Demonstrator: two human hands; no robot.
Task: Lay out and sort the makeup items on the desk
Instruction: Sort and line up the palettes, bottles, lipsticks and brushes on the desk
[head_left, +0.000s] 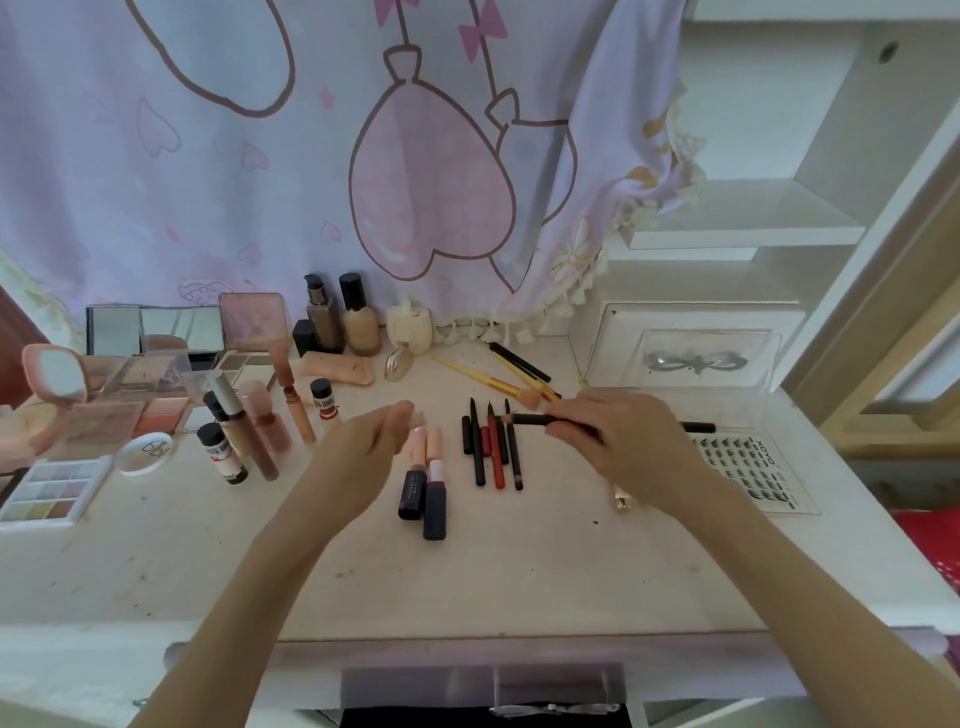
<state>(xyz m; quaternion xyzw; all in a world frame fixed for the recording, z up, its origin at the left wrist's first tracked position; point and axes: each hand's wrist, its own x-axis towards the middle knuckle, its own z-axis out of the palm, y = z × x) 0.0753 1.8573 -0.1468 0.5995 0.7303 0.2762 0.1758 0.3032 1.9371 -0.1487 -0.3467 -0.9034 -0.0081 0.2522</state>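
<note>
My right hand (621, 441) is shut on a dark makeup pencil (524, 419), held level just above and to the right of a row of several black and red pencils (491, 447) on the white desk (519, 566). My left hand (371, 447) hovers open, blurred, left of two lipsticks (426, 478) lying side by side. Lip gloss tubes and small bottles (260, 431) lie in a group at the left. Palettes (49, 491) and compacts sit at the far left. Two foundation bottles (343, 317) stand at the back.
A sheet of false lashes (748, 467) lies at the right, behind it a clear plastic box (691, 364). Yellow-handled brushes (493, 382) lie at the back centre. A gold item (621, 501) peeks from under my right wrist. A pink patterned curtain hangs behind the desk.
</note>
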